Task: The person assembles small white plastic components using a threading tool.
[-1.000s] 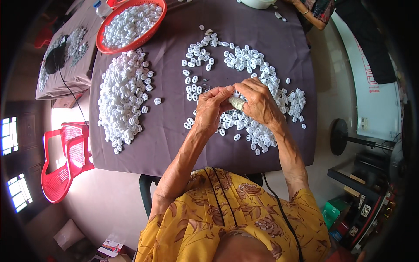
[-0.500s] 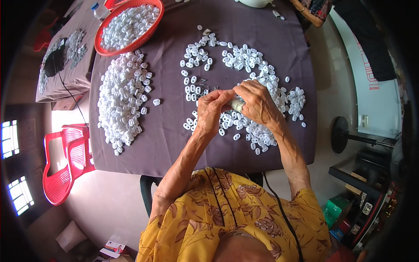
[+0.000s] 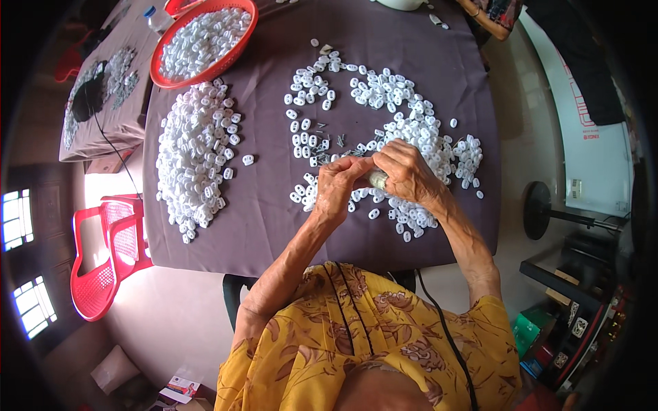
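My left hand [image 3: 339, 183] and my right hand [image 3: 408, 171] meet over the table, fingertips pinched together. Between them, under the right fingers, shows a pale, stubby wrapped piece [image 3: 378, 179]; whether it is a tool handle or a finger wrapping I cannot tell. Whatever the left fingertips pinch is hidden. Around both hands lie small white oval plastic pieces [image 3: 415, 130] with dark holes. Just beyond the left hand are small metal screws [image 3: 340, 140], and beside them a few white pieces [image 3: 301, 145] stand in short rows.
On the left is a large heap of white pieces [image 3: 195, 161]. A red basket [image 3: 233, 67] full of them stands behind it, near a bottle [image 3: 156, 22]. A red chair [image 3: 103, 274] is at the left. Another person's arm [image 3: 488, 26] shows at the far right.
Both hands have come slightly nearer to me, and my right hand has lowered and turned. More of the screws beyond them now shows.
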Demonstrator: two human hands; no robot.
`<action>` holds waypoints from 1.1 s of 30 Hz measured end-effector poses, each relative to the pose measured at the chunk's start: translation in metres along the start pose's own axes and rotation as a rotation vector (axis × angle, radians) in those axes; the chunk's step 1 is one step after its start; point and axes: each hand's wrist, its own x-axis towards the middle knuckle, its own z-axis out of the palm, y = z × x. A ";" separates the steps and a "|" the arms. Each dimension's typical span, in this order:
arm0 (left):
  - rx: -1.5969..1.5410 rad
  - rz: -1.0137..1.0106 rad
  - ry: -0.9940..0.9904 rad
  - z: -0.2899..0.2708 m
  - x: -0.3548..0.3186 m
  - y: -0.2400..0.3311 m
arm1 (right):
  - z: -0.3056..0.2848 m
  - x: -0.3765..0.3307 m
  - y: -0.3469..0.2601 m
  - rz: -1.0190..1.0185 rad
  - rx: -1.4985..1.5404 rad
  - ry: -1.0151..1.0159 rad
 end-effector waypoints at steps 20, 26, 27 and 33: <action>0.896 0.413 0.697 -0.132 -0.034 0.069 | 0.051 0.021 0.020 0.044 -0.180 -0.095; 1.327 0.625 0.730 -0.136 -0.042 0.063 | 0.043 0.016 0.022 0.087 -0.171 -0.144; 1.409 0.716 0.727 -0.131 -0.045 0.059 | 0.040 0.015 0.013 0.090 -0.172 -0.147; 1.607 0.813 0.071 -0.081 -0.065 0.003 | 0.056 -0.007 -0.024 -0.145 -0.124 -0.223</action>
